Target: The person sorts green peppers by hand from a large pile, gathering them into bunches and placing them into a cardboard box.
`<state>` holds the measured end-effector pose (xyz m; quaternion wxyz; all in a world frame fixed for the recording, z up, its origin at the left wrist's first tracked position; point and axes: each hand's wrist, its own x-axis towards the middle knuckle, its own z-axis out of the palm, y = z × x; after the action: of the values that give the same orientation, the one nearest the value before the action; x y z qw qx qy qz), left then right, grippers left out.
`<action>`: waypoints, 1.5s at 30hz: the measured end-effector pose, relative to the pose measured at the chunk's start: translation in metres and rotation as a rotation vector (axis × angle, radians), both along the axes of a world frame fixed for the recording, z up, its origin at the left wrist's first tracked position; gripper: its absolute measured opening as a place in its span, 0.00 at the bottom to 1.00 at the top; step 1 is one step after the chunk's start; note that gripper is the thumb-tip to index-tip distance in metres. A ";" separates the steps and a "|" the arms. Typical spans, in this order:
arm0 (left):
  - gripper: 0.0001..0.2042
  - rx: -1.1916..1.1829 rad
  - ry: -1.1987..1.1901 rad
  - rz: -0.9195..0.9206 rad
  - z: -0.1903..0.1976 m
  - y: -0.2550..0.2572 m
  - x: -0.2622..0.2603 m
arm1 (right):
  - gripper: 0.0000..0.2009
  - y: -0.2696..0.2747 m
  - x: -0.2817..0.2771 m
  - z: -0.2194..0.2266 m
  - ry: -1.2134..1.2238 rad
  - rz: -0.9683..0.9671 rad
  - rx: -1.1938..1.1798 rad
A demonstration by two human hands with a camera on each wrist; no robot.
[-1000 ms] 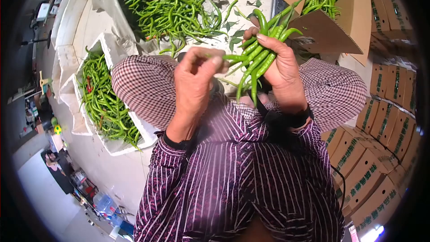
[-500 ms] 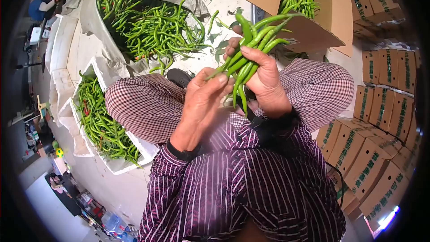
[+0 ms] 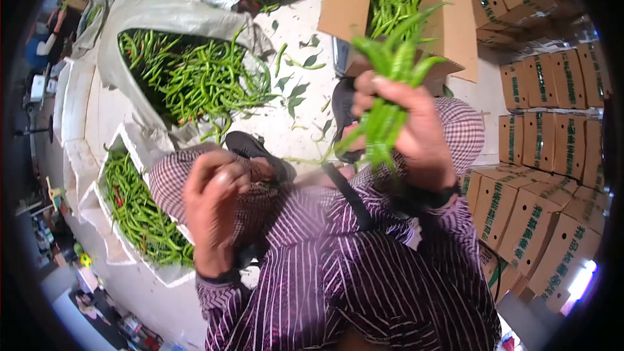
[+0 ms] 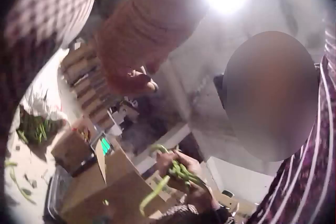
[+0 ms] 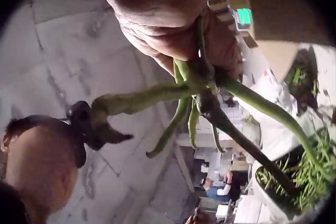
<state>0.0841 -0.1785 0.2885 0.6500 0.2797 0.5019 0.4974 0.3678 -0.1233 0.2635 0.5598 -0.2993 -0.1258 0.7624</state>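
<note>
My right hand (image 3: 419, 123) grips a bunch of green peppers (image 3: 396, 65), their ends fanning out above and below the fist. In the right wrist view several peppers (image 5: 262, 103) stick out from under the hand (image 5: 168, 11). My left hand (image 3: 214, 198) is raised apart from the bunch, over the knee on the left, its fingers curled and blurred; no pepper shows in it. The left wrist view also shows that hand (image 4: 134, 51) with bent fingers, and the right hand (image 4: 194, 187) farther off around the peppers (image 4: 181, 174).
A foam box (image 3: 172, 276) of peppers stands at the left, and an open sack (image 3: 114, 45) of peppers lies ahead. An open cardboard box (image 3: 448, 19) holding peppers is at upper right. Closed cartons (image 3: 539, 136) are stacked along the right. Leaves (image 3: 296, 96) and loose peppers lie on the floor.
My left hand has moved away from the bunch, to the left, and the pepper it pinched no longer shows there. The right hand still grips the bunch. The head view has shifted.
</note>
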 end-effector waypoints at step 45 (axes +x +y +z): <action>0.23 -0.025 1.542 -0.154 -0.349 0.215 -0.162 | 0.28 0.180 -0.218 -0.325 -0.919 0.555 -0.168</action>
<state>-0.0776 0.0368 -0.0603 0.1526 0.5738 0.7971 0.1098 0.1498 0.0572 -0.0615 0.1991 -0.6011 -0.3707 0.6794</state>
